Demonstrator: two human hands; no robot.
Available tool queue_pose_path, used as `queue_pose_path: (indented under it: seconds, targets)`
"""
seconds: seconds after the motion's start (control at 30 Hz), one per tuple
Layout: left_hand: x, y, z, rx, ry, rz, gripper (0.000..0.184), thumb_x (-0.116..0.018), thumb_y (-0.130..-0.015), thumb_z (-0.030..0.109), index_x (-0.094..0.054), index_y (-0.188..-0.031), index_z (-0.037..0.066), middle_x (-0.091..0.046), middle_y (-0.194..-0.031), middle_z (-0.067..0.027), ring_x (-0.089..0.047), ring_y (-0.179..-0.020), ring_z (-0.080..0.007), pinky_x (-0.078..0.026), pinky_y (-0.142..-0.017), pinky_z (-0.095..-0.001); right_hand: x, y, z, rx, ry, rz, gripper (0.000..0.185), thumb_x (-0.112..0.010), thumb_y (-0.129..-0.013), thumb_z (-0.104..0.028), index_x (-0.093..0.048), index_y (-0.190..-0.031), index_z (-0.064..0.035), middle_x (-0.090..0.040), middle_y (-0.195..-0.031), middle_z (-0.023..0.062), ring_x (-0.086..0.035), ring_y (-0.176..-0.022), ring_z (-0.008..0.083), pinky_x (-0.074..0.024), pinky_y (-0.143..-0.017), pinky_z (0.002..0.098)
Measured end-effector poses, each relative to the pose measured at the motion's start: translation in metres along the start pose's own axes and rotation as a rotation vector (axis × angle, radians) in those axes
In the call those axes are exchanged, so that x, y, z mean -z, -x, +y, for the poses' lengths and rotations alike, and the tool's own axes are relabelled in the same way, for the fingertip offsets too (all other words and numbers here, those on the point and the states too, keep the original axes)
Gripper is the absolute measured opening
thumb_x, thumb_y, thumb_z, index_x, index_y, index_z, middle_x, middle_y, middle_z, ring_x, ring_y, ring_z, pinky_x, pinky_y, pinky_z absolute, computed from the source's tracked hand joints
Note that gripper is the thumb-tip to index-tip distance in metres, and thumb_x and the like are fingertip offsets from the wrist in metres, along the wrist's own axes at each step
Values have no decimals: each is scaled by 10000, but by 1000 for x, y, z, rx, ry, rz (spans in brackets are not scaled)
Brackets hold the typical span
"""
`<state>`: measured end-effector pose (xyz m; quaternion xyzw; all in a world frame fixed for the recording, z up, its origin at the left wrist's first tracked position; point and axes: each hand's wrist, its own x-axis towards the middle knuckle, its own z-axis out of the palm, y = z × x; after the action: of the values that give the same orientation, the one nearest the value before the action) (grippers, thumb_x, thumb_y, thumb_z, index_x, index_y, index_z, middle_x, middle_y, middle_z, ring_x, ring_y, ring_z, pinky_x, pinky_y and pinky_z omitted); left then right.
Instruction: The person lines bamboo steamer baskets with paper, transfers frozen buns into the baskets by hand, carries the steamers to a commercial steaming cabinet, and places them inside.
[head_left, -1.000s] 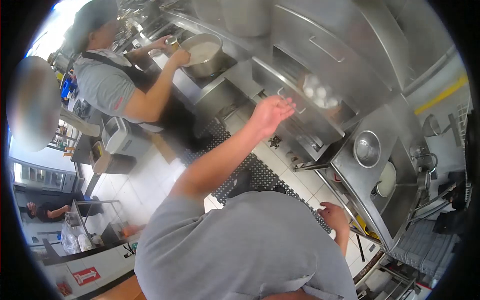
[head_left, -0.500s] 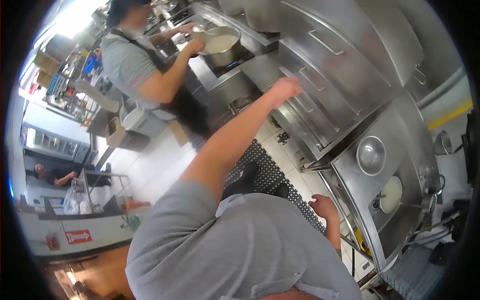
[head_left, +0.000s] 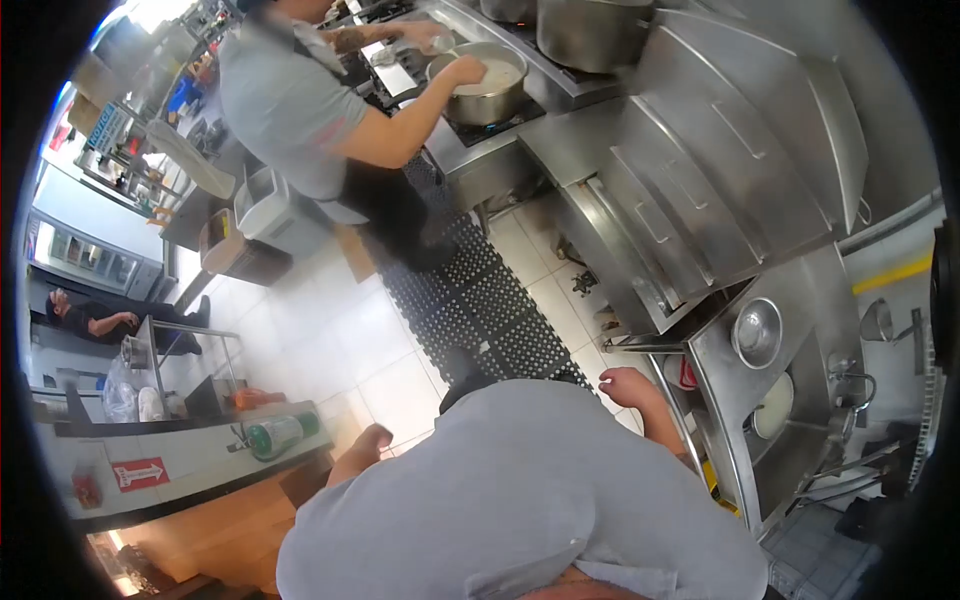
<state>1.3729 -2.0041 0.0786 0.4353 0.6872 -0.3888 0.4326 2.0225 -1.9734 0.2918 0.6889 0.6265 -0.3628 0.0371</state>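
Note:
My left hand [head_left: 374, 440] hangs low beside my grey shirt [head_left: 520, 470], away from any object; it is small and partly turned away, so its fingers are hard to make out. On the other side, my right hand [head_left: 627, 386] is held low near the sink table's edge, touching nothing, with its fingers loosely apart. Ahead of me, the steel drawers [head_left: 660, 215] with bar handles are closed. Neither hand is on them.
A co-worker [head_left: 290, 110] stands at the stove, hands over a pot [head_left: 490, 85] of pale liquid. A steel bowl [head_left: 757, 332] rests beside the sink [head_left: 790, 460]. Black perforated mats [head_left: 470, 295] cover part of the tiled floor. Farther left is another person [head_left: 100, 318].
A drawer holding white round items, open a second ago, is closed. My left hand has let go of its front and come back down to my side. The view has shifted.

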Motion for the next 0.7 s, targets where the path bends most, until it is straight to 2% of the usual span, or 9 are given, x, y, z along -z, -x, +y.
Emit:
queue_pose_path:
  seconds: [0.03, 0.13, 0.2, 0.3, 0.33, 0.4, 0.47, 0.57, 0.7]
  targets:
    - [-6, -6, -25, -33, 116, -204, 370, -506, -959, 111, -627, -1275, -41, -660, -1290, -199, -717, -988, -273, -582, -778, -414, -12, -15, -5, 60, 13, -76, 320, -643, -888, -292, -738, -1091, -64, -727, -1076, 182, -679, -1027, 361, -533, -903, 444]
    - [6, -2, -55, -336, -191, -116, 311, -502, -947, 82, -697, -1160, -36, -740, -1075, -185, -732, -801, -218, -569, -643, -365, -53, -56, -8, 135, -22, -185, 273, -612, -905, -299, -758, -987, -84, -733, -1008, 159, -684, -969, 343, -537, -861, 431]
    - [-1, -35, -53, -427, -246, 140, 217, -632, -901, 156, -772, -781, 41, -737, -735, -132, -697, -596, -221, -544, -573, -349, -76, -76, 7, 70, -51, -264, 267, -603, -900, -306, -756, -954, -93, -732, -978, 155, -685, -928, 346, -540, -834, 438]
    - [16, -77, -11, -737, -631, 433, 196, -742, -787, 287, -755, -734, 99, -738, -801, -134, -720, -810, -329, -559, -728, -457, -105, -119, 77, 477, 711, -420, 172, -673, -826, -180, -712, -971, -96, -721, -922, 126, -709, -852, 285, -588, -728, 389]
    - [35, -89, 13, -685, -501, 290, 222, -748, -765, 314, -750, -739, 94, -735, -812, -132, -714, -842, -327, -555, -749, -452, -80, -104, 49, 56, 216, -423, 141, -641, -847, -148, -701, -961, -89, -699, -856, 110, -702, -739, 225, -583, -607, 375]
    - [59, -91, 45, -788, -457, 476, 235, -747, -769, 321, -748, -754, 86, -736, -891, -145, -704, -916, -316, -548, -770, -457, -71, -108, 50, 90, 177, -400, 124, -593, -885, -136, -691, -936, -78, -679, -820, 65, -682, -684, 168, -557, -525, 344]
    - [84, -99, 76, -755, 747, 386, 356, -572, -870, 139, -692, -1168, -16, -738, -989, -185, -730, -785, -251, -556, -692, -374, -35, -99, -5, -520, -401, -139, 168, -663, -823, -171, -707, -925, -45, -679, -749, 92, -687, -652, 228, -555, -559, 371]
    - [158, -64, 89, -732, 646, 261, 446, -668, -787, 194, -701, -1210, 58, -703, -1153, -209, -663, -1071, -370, -523, -949, -446, -18, -109, -53, -504, -463, -40, 164, -620, -876, -166, -711, -935, -44, -661, -738, 65, -652, -604, 152, -534, -513, 321]
    - [187, -137, 58, -775, 701, 290, 293, -712, -784, 172, -743, -1057, 69, -691, -1217, -169, -670, -1067, -329, -540, -925, -403, -31, -134, -81, -360, -416, -104, 267, -630, -880, -106, -712, -1132, -68, -715, -897, 71, -700, -740, 172, -553, -568, 328]
